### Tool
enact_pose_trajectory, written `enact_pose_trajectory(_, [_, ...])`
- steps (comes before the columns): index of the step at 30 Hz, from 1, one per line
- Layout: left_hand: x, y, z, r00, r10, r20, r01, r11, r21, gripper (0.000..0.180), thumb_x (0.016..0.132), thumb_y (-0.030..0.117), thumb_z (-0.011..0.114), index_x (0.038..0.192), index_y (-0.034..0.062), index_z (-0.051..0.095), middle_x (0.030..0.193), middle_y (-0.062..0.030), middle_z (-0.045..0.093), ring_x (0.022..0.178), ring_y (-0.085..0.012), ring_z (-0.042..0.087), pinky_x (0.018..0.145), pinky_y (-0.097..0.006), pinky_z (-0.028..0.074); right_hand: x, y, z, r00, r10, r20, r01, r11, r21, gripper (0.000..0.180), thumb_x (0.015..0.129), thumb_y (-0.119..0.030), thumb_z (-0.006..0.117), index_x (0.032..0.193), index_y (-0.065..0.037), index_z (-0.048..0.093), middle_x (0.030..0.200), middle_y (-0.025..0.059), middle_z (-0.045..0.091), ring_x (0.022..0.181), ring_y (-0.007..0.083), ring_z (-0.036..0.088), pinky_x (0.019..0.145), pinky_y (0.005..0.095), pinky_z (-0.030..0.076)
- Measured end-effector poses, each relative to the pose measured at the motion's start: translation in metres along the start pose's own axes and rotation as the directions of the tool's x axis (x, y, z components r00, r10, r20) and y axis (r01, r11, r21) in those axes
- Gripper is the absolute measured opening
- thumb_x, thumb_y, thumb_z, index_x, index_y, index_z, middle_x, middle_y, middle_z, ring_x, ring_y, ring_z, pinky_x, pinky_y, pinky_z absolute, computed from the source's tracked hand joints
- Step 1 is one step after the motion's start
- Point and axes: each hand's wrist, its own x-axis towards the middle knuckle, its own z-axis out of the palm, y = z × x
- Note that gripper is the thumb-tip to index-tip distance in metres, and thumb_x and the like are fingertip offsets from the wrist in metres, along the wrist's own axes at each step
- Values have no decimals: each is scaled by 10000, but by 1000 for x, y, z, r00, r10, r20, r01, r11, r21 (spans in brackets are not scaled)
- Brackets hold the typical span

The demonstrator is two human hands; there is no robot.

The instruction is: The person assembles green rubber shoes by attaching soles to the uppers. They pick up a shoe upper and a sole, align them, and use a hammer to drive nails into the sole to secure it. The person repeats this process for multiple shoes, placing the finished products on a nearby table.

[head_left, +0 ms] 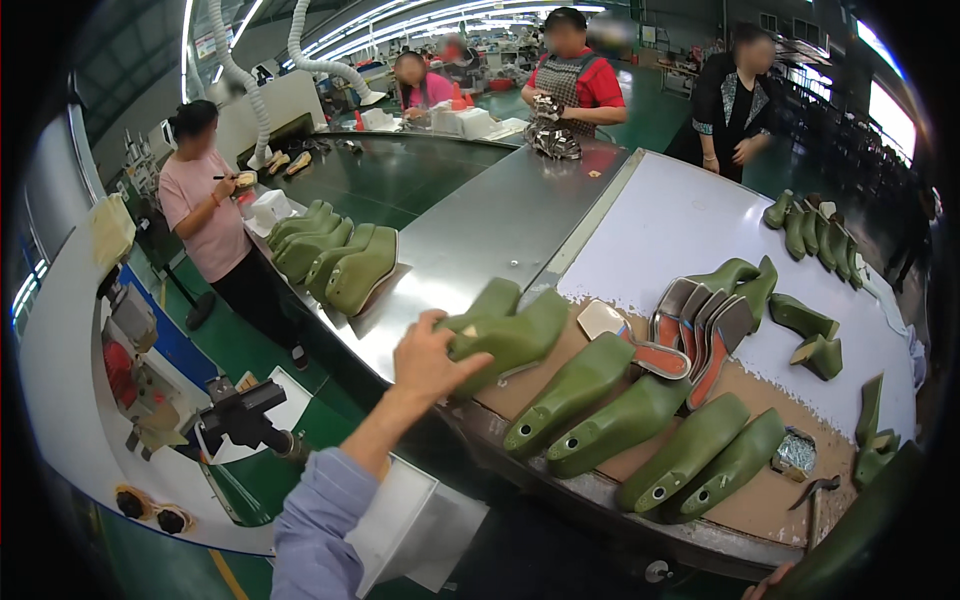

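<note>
Green last (523, 333) is gripped by half-curled left (428, 360) of 2 hands; cut-off right's (768, 583) grip is unclear.

– Left arm (388, 425) out, and it's angling up across the bench's (455, 245) near edge, blue sleeve (322, 520) stopping mid-forearm!
– Look at that left hand (430, 355): back of it up, fingers bent, thumb stretched wide to the right!
– And the right hand (768, 583)?
– Only some fingers, down by the near edge's right end, the rest out of sight!
</note>
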Motion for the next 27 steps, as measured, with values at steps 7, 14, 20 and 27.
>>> enact_pose_trajectory(7, [45, -140, -16, 977, -52, -209, 139, 893, 428, 558, 750, 309, 857, 1174, 16, 644, 1305, -183, 574, 1215, -405, 533, 996, -460, 473, 0, -11, -3, 1000, -25, -10, 25, 1000, -10, 843, 828, -233, 814, 1504, -34, 349, 1213, 210, 512, 927, 256, 560, 737, 323, 518])
enact_pose_trajectory(14, [-58, 141, -44, 960, 243, 141, -220, 963, -157, 514, 775, 515, 823, 952, 46, 713, 1337, -195, 600, 1201, -417, 592, 1040, -452, 477, -4, -8, 7, 989, -99, -106, 86, 989, -124, 886, 811, -302, 839, 1504, -24, 363, 1186, 210, 526, 863, 227, 552, 706, 281, 501])
enact_pose_trajectory(20, [-71, 137, 1, 975, 215, 51, -208, 972, -113, 480, 693, 494, 873, 818, 55, 725, 1304, -145, 612, 1103, -355, 627, 914, -434, 536, -3, -12, -7, 999, -27, 25, 29, 997, -70, 930, 796, -307, 853, 1520, -28, 340, 1186, 214, 536, 859, 231, 578, 696, 288, 500])
enact_pose_trajectory(27, [-36, 11, -34, 986, 160, 56, -160, 987, -2, 467, 685, 378, 914, 907, 7, 738, 1317, -166, 626, 1144, -352, 609, 958, -434, 514, -15, -23, -10, 998, -65, -5, 64, 996, -68, 930, 779, -294, 861, 1503, -19, 348, 1169, 208, 551, 799, 237, 599, 682, 304, 495])
